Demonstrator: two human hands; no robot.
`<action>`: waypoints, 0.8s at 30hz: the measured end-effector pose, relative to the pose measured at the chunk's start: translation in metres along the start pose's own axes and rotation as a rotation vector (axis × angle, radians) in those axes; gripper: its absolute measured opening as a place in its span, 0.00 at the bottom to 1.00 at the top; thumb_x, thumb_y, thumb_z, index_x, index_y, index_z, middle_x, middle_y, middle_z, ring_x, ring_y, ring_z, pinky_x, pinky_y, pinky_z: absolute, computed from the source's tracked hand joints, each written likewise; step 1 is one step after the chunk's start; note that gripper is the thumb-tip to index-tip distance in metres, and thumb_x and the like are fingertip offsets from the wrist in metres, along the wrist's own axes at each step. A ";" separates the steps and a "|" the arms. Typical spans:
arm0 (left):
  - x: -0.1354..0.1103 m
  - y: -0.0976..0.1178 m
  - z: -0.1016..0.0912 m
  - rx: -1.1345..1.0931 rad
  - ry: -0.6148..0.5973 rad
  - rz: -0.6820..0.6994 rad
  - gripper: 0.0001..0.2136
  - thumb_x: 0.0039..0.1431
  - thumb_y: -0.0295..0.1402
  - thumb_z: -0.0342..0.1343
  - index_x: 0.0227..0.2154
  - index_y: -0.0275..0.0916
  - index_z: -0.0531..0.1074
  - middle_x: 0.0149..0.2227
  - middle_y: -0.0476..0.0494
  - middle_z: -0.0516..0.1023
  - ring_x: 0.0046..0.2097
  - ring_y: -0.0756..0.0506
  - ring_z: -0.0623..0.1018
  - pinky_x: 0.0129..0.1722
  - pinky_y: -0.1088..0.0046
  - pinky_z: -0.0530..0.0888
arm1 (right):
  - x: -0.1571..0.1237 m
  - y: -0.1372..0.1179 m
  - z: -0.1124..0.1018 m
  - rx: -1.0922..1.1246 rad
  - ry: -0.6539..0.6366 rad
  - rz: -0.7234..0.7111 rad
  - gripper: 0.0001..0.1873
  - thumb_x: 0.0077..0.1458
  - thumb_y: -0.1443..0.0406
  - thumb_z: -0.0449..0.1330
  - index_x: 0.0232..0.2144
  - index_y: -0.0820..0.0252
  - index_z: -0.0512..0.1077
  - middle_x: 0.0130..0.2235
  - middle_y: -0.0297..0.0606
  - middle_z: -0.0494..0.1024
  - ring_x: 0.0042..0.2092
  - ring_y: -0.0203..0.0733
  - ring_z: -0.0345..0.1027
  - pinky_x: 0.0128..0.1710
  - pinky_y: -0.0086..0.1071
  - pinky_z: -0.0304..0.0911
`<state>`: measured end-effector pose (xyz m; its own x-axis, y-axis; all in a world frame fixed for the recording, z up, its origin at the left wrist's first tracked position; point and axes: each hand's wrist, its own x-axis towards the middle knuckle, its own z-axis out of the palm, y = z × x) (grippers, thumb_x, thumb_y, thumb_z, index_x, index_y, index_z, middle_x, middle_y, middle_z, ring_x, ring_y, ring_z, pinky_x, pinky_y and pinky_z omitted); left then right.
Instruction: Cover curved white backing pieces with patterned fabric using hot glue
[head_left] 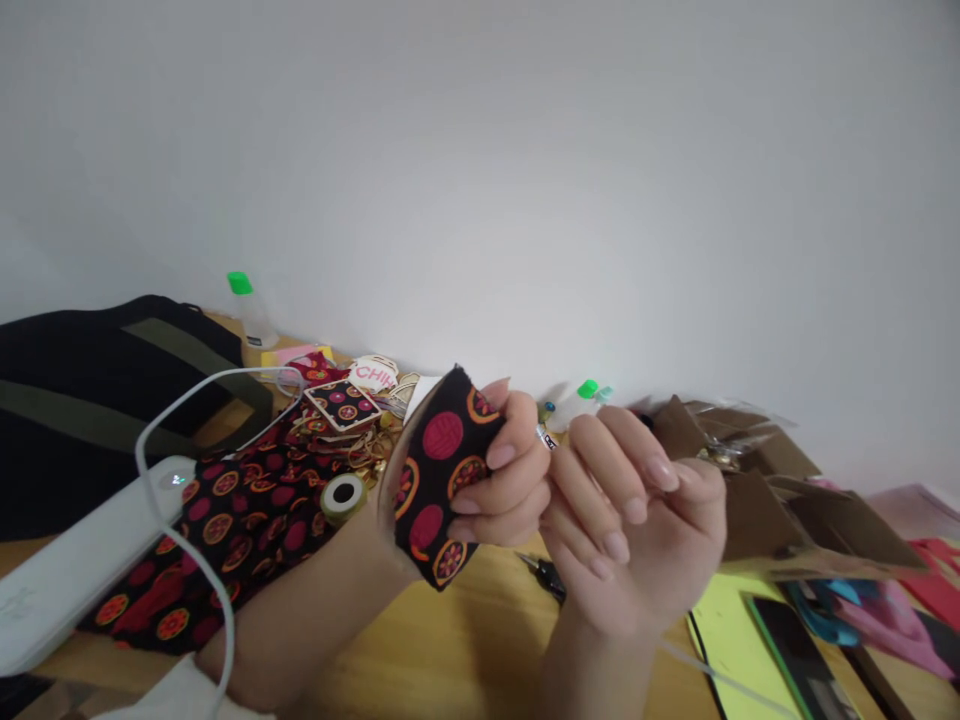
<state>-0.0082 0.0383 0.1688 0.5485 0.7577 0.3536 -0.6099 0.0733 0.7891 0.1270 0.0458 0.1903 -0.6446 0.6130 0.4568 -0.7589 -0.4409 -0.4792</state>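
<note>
My left hand [510,470] is closed around a piece of black fabric [439,470] printed with red and orange round motifs, held up above the wooden table. The fabric is bent over, and its lower edge hangs beside my wrist. Close by on the right, my right hand [634,520] is turned palm toward me, its fingers curled in and thumb against the index fingertip. Whatever may sit in that pinch is too small to make out. The two hands almost touch at the knuckles.
More patterned cloth [255,520] lies left, beside a long white device [90,570] with a looping white cable [142,440]. A tape roll [343,496] sits near trinkets. Brown cardboard boxes [772,530], yellow paper [739,620] and a phone [799,655] are right. A black bag [112,400] stands far left.
</note>
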 end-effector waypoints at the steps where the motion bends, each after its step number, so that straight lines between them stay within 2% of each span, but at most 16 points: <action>1: -0.004 0.001 0.005 0.098 0.074 0.076 0.27 0.58 0.62 0.46 0.18 0.44 0.56 0.10 0.56 0.55 0.10 0.51 0.56 0.11 0.73 0.58 | 0.000 -0.001 0.000 -0.048 0.011 -0.003 0.12 0.54 0.64 0.52 0.22 0.55 0.52 0.21 0.25 0.53 0.19 0.29 0.47 0.14 0.23 0.46; 3: -0.012 0.004 0.018 0.428 0.387 0.248 0.24 0.64 0.55 0.46 0.20 0.43 0.58 0.12 0.57 0.53 0.14 0.52 0.54 0.14 0.74 0.55 | -0.001 -0.001 0.000 -0.210 0.077 -0.031 0.10 0.53 0.63 0.54 0.22 0.55 0.58 0.21 0.26 0.53 0.20 0.30 0.48 0.16 0.25 0.46; 5: -0.019 0.005 0.029 0.597 0.504 0.308 0.20 0.68 0.47 0.48 0.22 0.41 0.63 0.17 0.54 0.59 0.19 0.53 0.58 0.19 0.74 0.55 | -0.002 0.001 0.002 -0.421 0.213 -0.095 0.09 0.52 0.62 0.57 0.22 0.56 0.65 0.21 0.27 0.56 0.22 0.31 0.50 0.18 0.26 0.48; 6: -0.022 0.005 0.033 0.782 0.562 0.359 0.19 0.69 0.42 0.47 0.23 0.40 0.63 0.18 0.54 0.60 0.20 0.53 0.60 0.21 0.73 0.56 | -0.003 0.003 0.003 -0.520 0.291 -0.139 0.08 0.51 0.62 0.59 0.23 0.56 0.67 0.21 0.28 0.58 0.23 0.32 0.52 0.20 0.27 0.49; 9: -0.024 0.003 0.040 1.132 0.603 0.461 0.15 0.69 0.33 0.47 0.23 0.40 0.63 0.18 0.54 0.61 0.21 0.53 0.61 0.24 0.71 0.56 | -0.006 0.010 0.007 -0.715 0.454 -0.263 0.07 0.52 0.62 0.63 0.24 0.55 0.71 0.22 0.29 0.63 0.24 0.31 0.56 0.23 0.27 0.52; 12: -0.021 -0.001 0.042 1.235 0.588 0.496 0.16 0.68 0.30 0.46 0.22 0.40 0.60 0.18 0.55 0.58 0.20 0.53 0.58 0.25 0.70 0.55 | -0.009 0.016 0.009 -0.787 0.501 -0.292 0.07 0.53 0.63 0.64 0.25 0.54 0.72 0.23 0.29 0.65 0.24 0.31 0.57 0.22 0.27 0.54; 16: -0.019 -0.003 0.042 1.255 0.561 0.503 0.16 0.68 0.29 0.45 0.22 0.41 0.56 0.19 0.55 0.57 0.21 0.52 0.58 0.25 0.69 0.54 | -0.011 0.015 0.009 -0.853 0.509 -0.262 0.04 0.52 0.63 0.66 0.26 0.53 0.74 0.24 0.30 0.69 0.26 0.32 0.58 0.23 0.27 0.57; 24: -0.018 -0.002 0.044 1.118 0.581 0.455 0.17 0.68 0.32 0.46 0.21 0.41 0.57 0.18 0.54 0.57 0.21 0.51 0.58 0.25 0.69 0.56 | -0.012 0.014 0.008 -0.854 0.476 -0.245 0.03 0.54 0.63 0.65 0.28 0.51 0.75 0.25 0.30 0.70 0.27 0.33 0.59 0.25 0.26 0.58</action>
<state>0.0078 -0.0037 0.1831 -0.0681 0.7573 0.6495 0.2732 -0.6119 0.7422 0.1233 0.0267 0.1840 -0.2340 0.9041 0.3576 -0.4255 0.2355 -0.8738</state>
